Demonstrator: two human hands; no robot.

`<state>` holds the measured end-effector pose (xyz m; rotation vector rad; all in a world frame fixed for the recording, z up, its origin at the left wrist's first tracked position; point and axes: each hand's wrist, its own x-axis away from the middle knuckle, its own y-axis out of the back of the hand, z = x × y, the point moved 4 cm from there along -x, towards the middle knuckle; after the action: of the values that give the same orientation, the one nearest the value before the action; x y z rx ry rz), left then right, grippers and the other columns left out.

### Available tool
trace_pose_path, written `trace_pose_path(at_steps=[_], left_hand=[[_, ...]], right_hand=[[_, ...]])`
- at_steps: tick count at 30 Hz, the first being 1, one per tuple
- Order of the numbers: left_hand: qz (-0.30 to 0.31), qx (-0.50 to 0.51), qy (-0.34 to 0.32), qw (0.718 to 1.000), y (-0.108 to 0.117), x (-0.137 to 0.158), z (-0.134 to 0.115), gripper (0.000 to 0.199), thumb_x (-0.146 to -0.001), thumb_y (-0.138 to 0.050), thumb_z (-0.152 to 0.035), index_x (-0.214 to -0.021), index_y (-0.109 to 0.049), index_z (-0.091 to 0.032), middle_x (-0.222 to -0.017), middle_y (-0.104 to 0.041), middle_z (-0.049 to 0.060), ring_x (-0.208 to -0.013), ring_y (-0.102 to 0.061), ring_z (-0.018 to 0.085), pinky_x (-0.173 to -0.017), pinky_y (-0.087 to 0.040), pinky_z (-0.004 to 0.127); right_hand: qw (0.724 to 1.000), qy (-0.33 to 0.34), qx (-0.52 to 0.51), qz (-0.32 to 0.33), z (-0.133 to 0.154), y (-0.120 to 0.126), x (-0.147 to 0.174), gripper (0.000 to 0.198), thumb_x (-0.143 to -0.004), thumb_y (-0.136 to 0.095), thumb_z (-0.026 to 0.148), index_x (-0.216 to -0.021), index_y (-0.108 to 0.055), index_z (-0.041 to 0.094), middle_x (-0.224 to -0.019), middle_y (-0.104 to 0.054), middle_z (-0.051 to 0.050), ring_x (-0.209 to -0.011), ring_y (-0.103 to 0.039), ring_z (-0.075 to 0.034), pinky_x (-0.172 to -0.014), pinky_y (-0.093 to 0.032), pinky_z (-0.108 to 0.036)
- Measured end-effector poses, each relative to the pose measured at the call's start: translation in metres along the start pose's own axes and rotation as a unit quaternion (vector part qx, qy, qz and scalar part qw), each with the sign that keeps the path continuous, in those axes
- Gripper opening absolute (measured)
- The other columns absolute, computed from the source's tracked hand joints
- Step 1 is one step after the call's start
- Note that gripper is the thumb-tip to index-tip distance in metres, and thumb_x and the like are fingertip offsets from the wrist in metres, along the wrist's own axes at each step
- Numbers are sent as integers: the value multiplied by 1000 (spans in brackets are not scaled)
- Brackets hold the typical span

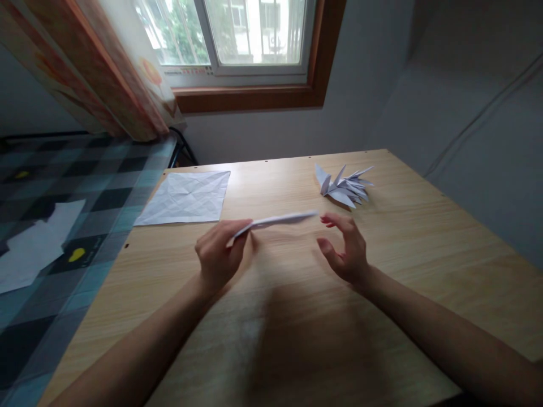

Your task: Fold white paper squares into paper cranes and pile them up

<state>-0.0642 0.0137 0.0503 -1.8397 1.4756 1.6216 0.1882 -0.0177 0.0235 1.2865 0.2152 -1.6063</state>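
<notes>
The person's left hand pinches a folded paper by its left end, thumb and fingers closed on it. The folded paper is held over the wooden bench, slim, nearly edge-on to the view and slightly blurred, its right end tilted a little upward. Just beyond that end is the right hand, its thumb and curled fingers parted with a clear gap between them, holding nothing.

Behind the folded paper and to its right, a spiky paper cluster rests on the bench. Behind it and to its left, a creased white sheet lies flat near the bench's far left corner. Farther left of the folded paper, beyond the bench, white papers lie on a checked cloth. A window stands well behind the folded paper.
</notes>
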Motion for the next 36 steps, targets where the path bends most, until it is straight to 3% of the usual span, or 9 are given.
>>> trace_pose_path(at_steps=[3, 5, 9, 12, 14, 17, 22, 28, 36], left_hand=[[-124, 40, 214, 968, 6, -4, 23, 14, -85, -68, -31, -77, -66, -19, -61, -64, -4, -55, -57, 11, -54, -46, 22], [-124, 147, 307, 932, -2, -2, 32, 25, -81, -71, -39, -72, -61, -18, -57, -57, -5, -52, -51, 10, -51, -43, 22], [-32, 333, 414, 846, -30, 13, 25, 35, -75, -76, -45, -69, -56, -17, -58, -52, -5, -52, -47, 9, -49, -41, 21], [48, 348, 443, 825, -43, 24, 6, 36, -74, -75, -45, -67, -57, -15, -57, -52, -4, -52, -46, 8, -49, -39, 20], [98, 354, 458, 810, -49, 30, -4, 36, -76, -73, -46, -68, -59, -14, -59, -55, -3, -54, -48, 9, -51, -40, 21], [130, 386, 465, 786, -55, 35, -9, 38, -80, -68, -50, -70, -60, -15, -62, -59, -2, -56, -52, 10, -52, -42, 21], [138, 368, 456, 798, -55, 35, -2, 38, -82, -65, -50, -66, -59, -16, -55, -57, -3, -48, -53, 10, -48, -42, 22], [112, 334, 448, 822, -49, 29, 0, 36, -84, -64, -40, -58, -59, -15, -49, -56, -2, -45, -52, 9, -46, -40, 20], [127, 285, 432, 846, -46, 27, -2, 37, -86, -59, -36, -55, -62, -15, -47, -58, -1, -45, -53, 10, -47, -41, 21]], right_hand=[[991, -101, -87, -6, -10, -5, 2, 44, -93, -54, 35, -135, -44, 25, -116, -60, -13, -98, -63, -25, -80, -58, -44], [977, -154, -148, 16, -14, -11, 4, 44, -94, -54, 42, -133, -45, 25, -116, -59, -12, -97, -63, -23, -79, -59, -41], [927, -219, -289, 98, -10, -27, 7, 59, -90, -54, 61, -134, -43, 24, -119, -57, -13, -90, -66, -21, -73, -60, -37], [878, -240, -386, 152, 3, -37, 10, 73, -81, -60, 70, -133, -44, 22, -109, -62, -11, -80, -67, -20, -66, -59, -34], [852, -278, -413, 163, 9, -40, 11, 61, -79, -66, 66, -119, -53, 21, -92, -66, -6, -74, -66, -19, -63, -57, -31], [857, -329, -374, 130, 9, -39, 11, 35, -83, -69, 52, -84, -60, 19, -69, -62, 0, -61, -62, -15, -54, -52, -26], [859, -382, -329, 92, -1, -38, 13, 30, -81, -72, 42, -69, -58, 19, -52, -57, 4, -44, -55, -11, -42, -44, -22], [840, -379, -363, 135, 1, -41, 16, 26, -80, -71, 39, -71, -59, 18, -56, -60, 3, -48, -57, -11, -45, -45, -22], [853, -363, -343, 152, 7, -34, 10, 22, -78, -62, 37, -68, -60, 18, -60, -57, 1, -54, -53, -13, -49, -42, -24]])
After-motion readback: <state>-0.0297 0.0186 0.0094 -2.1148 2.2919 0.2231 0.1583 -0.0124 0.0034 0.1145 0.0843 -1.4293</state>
